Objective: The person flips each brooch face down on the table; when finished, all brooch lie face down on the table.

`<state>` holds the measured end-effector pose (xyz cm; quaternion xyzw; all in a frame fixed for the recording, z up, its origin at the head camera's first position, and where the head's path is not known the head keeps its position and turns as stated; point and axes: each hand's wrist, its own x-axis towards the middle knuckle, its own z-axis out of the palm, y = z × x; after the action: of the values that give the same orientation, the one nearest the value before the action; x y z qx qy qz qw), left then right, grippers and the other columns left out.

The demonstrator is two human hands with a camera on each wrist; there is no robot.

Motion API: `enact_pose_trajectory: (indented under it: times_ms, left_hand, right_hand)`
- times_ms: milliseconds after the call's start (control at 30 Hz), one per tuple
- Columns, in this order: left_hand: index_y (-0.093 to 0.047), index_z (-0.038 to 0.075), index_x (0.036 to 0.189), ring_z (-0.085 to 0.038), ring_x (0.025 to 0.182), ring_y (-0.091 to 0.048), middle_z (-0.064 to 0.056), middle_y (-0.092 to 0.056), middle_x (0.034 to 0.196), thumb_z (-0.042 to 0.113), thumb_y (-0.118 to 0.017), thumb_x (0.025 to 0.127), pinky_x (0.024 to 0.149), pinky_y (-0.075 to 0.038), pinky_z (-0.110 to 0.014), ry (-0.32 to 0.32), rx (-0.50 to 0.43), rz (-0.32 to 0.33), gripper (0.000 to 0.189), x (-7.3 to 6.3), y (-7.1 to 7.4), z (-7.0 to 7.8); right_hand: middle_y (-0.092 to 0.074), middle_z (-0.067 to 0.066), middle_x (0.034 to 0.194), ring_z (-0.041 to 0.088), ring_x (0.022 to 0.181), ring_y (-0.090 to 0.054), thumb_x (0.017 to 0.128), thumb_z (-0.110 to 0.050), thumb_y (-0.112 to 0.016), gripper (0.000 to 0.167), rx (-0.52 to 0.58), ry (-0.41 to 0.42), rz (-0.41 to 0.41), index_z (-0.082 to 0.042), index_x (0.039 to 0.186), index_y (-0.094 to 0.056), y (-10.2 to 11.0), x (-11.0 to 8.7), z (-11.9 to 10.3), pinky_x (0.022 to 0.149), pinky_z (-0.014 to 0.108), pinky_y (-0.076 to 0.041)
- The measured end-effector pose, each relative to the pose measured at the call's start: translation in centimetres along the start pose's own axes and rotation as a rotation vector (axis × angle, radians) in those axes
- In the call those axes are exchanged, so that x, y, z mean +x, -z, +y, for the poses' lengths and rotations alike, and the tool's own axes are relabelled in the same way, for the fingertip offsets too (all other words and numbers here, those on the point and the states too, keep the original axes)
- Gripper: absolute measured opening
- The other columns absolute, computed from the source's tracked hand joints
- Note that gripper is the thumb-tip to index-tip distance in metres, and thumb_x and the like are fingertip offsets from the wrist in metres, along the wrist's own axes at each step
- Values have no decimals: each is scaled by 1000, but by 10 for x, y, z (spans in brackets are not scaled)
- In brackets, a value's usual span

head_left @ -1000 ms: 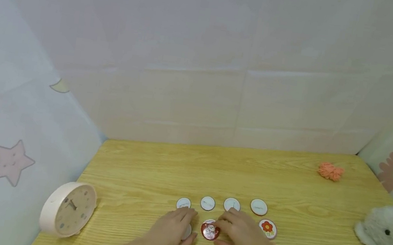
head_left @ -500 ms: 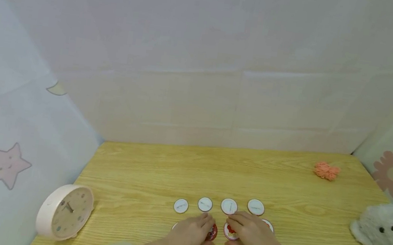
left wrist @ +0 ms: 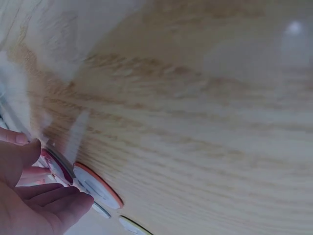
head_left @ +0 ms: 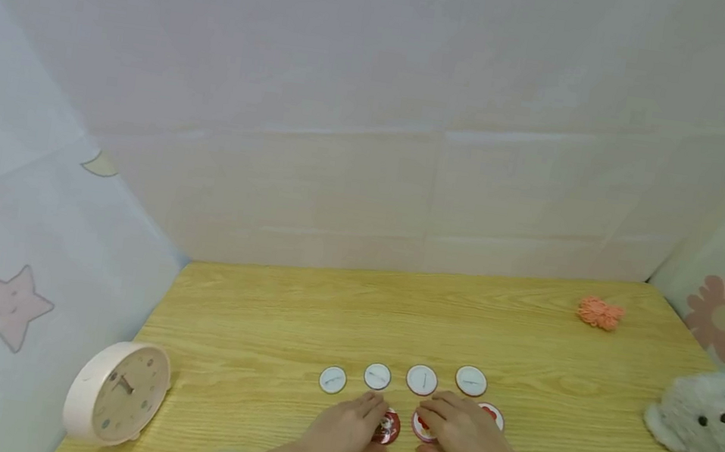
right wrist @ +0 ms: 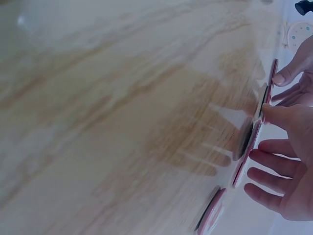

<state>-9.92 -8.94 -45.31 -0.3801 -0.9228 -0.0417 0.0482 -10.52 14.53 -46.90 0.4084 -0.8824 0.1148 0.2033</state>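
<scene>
My left hand (head_left: 344, 428) rests at the left edge of a shiny red pin badge (head_left: 389, 427), its fingertips overlapping the rim. In the left wrist view, thumb and straight fingers lie either side of the red badge (left wrist: 57, 166). Over a white badge with a red flower (head_left: 420, 426) lies my right hand (head_left: 468, 442), fingers extended, covering much of it. Its relaxed, spread fingers (right wrist: 274, 164) show beside the badge rims in the right wrist view. Behind them, a second flower badge (head_left: 494, 414) is partly hidden by the right hand.
Beyond the hands, several badges lie pin side up in a row, from the leftmost badge (head_left: 332, 380) to the rightmost badge (head_left: 471, 381). A round clock (head_left: 119, 394) stands at left. Orange yarn (head_left: 600, 313) lies at back right, a plush bear (head_left: 711, 421) at the right edge.
My left hand has moved right, from a white badge to the red one, then slightly back left. My right hand has left the red badge and moved right onto the flower badge.
</scene>
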Motion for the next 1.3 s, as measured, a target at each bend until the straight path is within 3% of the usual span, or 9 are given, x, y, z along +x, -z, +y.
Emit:
enact_pose_trajectory:
  times_ms: [133, 333, 633, 833, 1000, 1300]
  left_hand:
    - [-61, -1, 127, -23, 119, -59, -14, -63, 127, 40, -68, 90, 98, -49, -35, 0, 24, -28, 55, -3, -1, -3]
    - [-58, 2, 131, -23, 127, -53, -12, -59, 134, 42, -62, 93, 103, -45, -41, 54, 41, -109, 55, -9, -1, -8]
    - [-65, -1, 121, -27, 122, -57, -15, -62, 128, 39, -69, 89, 102, -46, -33, 43, 50, 23, 51, -10, -6, -12]
    - [-66, 0, 118, -27, 117, -60, -14, -64, 124, 37, -70, 89, 98, -49, -32, 36, 43, 67, 47, -10, -8, -14]
    - [-67, 1, 118, -27, 118, -59, -13, -63, 126, 38, -68, 90, 98, -49, -33, 41, 45, 54, 46, -10, -8, -13]
    - [-66, 4, 121, -26, 121, -57, -12, -61, 129, 43, -65, 91, 99, -48, -34, 49, 53, 15, 49, -11, -5, -12]
  right_hand:
    - [-68, 5, 107, 22, 102, -61, 77, -31, -79, 40, -27, -2, -8, -4, 105, -71, -1, 3, -2, 86, 40, -53]
    - [-68, 7, 113, 24, 109, -62, 81, -35, -76, 43, -37, 22, -61, -3, 110, -70, -4, 16, -10, 89, 39, -53]
    - [-66, 9, 117, 29, 114, -61, 86, -33, -73, 43, 31, -42, -175, -1, 114, -68, -10, 29, -17, 94, 40, -52]
    - [-67, 10, 115, 27, 111, -62, 86, -34, -73, 44, 39, -21, -238, 0, 113, -68, -10, 35, -18, 93, 38, -53]
    - [-67, 8, 110, 22, 106, -62, 86, -35, -72, 43, 27, -2, -222, 0, 111, -68, -12, 35, -19, 91, 36, -53]
    - [-67, 5, 107, 19, 102, -61, 83, -35, -74, 42, 23, 25, -124, -2, 109, -69, -17, 32, -20, 88, 37, -53]
